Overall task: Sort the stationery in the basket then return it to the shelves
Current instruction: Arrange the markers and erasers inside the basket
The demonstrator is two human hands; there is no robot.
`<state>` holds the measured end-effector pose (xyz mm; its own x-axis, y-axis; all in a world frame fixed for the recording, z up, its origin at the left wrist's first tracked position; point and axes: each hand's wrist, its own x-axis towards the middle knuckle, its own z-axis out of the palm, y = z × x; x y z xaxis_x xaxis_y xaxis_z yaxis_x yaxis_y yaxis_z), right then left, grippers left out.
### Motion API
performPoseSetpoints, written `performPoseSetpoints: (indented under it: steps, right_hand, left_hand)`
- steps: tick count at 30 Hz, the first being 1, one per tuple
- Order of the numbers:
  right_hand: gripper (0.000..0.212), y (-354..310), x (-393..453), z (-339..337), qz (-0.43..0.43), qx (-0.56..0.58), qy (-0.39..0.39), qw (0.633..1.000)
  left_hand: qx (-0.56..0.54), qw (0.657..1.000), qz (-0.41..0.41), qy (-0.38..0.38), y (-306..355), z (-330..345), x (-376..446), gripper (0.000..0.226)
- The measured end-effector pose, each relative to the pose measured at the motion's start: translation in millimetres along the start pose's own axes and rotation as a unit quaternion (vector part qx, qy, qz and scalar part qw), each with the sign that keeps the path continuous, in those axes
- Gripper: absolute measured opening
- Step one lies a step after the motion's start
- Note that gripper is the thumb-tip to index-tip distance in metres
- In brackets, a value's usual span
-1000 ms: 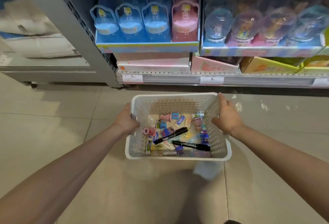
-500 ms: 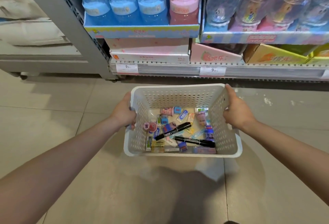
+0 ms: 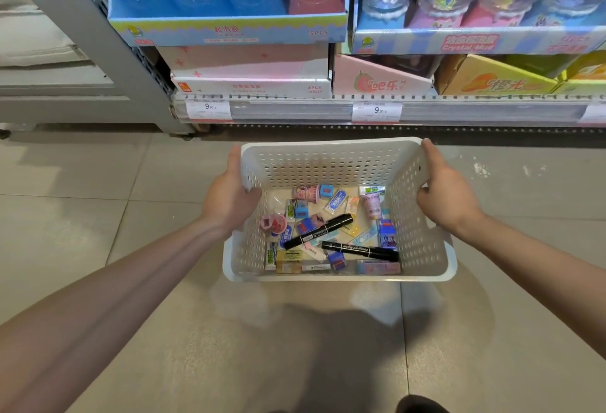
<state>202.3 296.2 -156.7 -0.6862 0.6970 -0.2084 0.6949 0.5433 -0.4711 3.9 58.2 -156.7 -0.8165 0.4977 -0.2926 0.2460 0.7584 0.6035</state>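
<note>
basket (image 3: pixel 337 276) hangs level between left hand (image 3: pixel 229 197) and right hand (image 3: pixel 447 194), each clamped on a side wall, keeping markers (image 3: pixel 359 251) and erasers (image 3: pixel 336 200) settled between the grips.

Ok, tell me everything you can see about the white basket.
The white basket is a rectangular, plastic-looking bin with perforated walls and a smooth rolled rim. It is held level above the tiled floor, before the shelves. The left hand and right hand grip its side walls. Two black markers and small packets lie inside.
</note>
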Motion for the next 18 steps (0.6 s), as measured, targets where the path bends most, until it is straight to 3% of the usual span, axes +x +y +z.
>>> performPoseSetpoints:
  steps: [5, 9, 11, 13, 15, 18]
  right_hand:
    - [0.078, -5.0, -5.8, 4.6, -0.014, -0.008, 0.034, 0.999]
    - [0.065, -25.4, -13.5, 9.0, -0.152, -0.083, 0.133, 0.976]
    - [0.046, -41.7, -11.9, 16.4, -0.188, -0.071, 0.079, 0.976]
    - [0.031, -55.5, -5.4, 29.5, -0.180, -0.085, -0.031, 0.979]
    - [0.029, -63.8, 5.6, 48.3, -0.182, -0.142, -0.124, 0.965]
    - [0.031, -66.0, 19.8, 75.7, -0.194, -0.214, -0.191, 0.938]
  left_hand:
    - [0.022, 0.999, 0.022, 0.035, -10.8, 8.8, 4.5, 0.064]
    - [0.040, 0.997, 0.043, 0.047, -18.2, 13.3, 8.5, 0.066]
    - [0.034, 0.997, 0.048, 0.041, -19.7, 13.8, 7.8, 0.065]
    - [0.036, 0.997, 0.045, 0.048, -19.1, 13.5, 7.0, 0.065]
    - [0.039, 0.996, 0.044, 0.061, -17.2, 13.2, 7.1, 0.065]
    - [0.042, 0.996, 0.042, 0.064, -15.4, 13.0, 7.0, 0.065]
